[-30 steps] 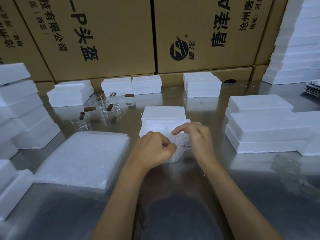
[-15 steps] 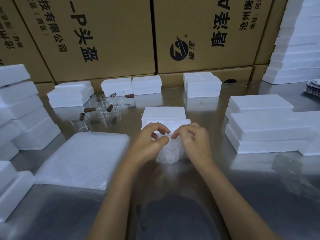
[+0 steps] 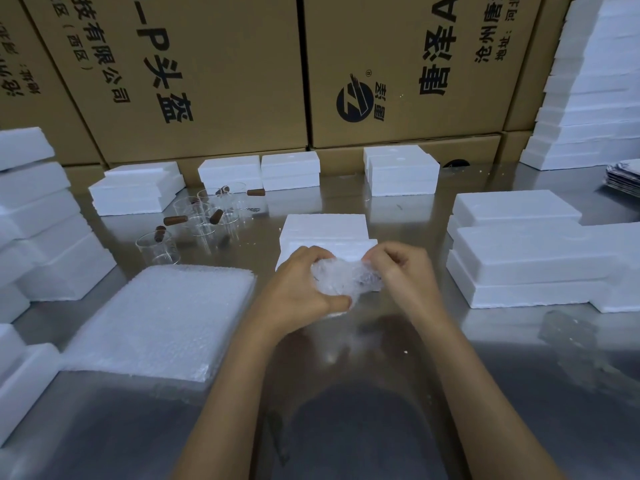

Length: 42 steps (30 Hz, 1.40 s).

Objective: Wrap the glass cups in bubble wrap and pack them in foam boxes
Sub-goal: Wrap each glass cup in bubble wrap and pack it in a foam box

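A glass cup wrapped in bubble wrap (image 3: 346, 278) sits between my hands, just above the steel table. My left hand (image 3: 301, 289) grips its left side with the thumb curled under. My right hand (image 3: 401, 268) pinches the wrap at its right end. Right behind the bundle lies a foam box (image 3: 325, 230). A stack of bubble wrap sheets (image 3: 156, 317) lies to the left. Several bare glass cups (image 3: 204, 216) with brown wooden handles stand further back left.
Foam box stacks stand at the left edge (image 3: 38, 216), along the back (image 3: 401, 171) and at the right (image 3: 519, 254). Cardboard cartons (image 3: 225, 71) wall off the back. A tall foam stack (image 3: 595, 84) rises at the far right.
My hands have spread apart along the bundle. The wrapped cup has turned onto its side between them, and the right hand now pinches the wrap's end.
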Motion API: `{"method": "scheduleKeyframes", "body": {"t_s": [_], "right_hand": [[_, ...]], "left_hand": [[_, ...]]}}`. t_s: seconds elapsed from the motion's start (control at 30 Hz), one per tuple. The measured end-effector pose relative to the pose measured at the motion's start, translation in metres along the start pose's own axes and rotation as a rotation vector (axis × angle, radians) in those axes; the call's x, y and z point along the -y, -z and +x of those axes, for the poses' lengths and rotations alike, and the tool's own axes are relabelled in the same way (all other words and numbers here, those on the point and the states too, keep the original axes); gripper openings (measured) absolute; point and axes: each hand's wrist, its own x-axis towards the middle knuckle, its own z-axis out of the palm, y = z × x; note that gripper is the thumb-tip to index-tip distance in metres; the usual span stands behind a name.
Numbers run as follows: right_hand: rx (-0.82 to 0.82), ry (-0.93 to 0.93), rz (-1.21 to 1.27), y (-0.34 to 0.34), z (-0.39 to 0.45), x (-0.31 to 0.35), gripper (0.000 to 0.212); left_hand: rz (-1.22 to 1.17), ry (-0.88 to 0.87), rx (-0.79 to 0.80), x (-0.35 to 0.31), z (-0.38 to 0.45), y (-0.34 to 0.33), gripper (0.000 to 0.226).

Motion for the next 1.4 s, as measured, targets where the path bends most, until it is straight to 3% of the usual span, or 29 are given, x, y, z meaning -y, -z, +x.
{"method": "scheduleKeyframes", "body": {"t_s": [0.17,0.3,0.67,0.93,1.4], "right_hand": [[-0.117,0.285,-0.12,-0.019,-0.006,0.001,0.027],[-0.126,0.299,-0.279,-0.034,-0.002,-0.013,0.033],[0.046,0.179,-0.472,-0.044,0.003,-0.036,0.047],[0.054,0.15,-0.463,-0.042,0.003,-0.036,0.047],[-0.07,0.022,-0.308,-0.036,0.001,-0.031,0.039]], "left_hand": [[0.074,-0.206,-0.357,0.004,0.006,0.003,0.072],[0.059,-0.17,-0.461,0.024,0.016,-0.008,0.075],[-0.135,0.063,-0.356,0.056,0.028,-0.024,0.068],[-0.226,0.174,-0.28,0.057,0.029,-0.021,0.062],[-0.231,0.195,-0.322,0.045,0.017,-0.021,0.057]]}}
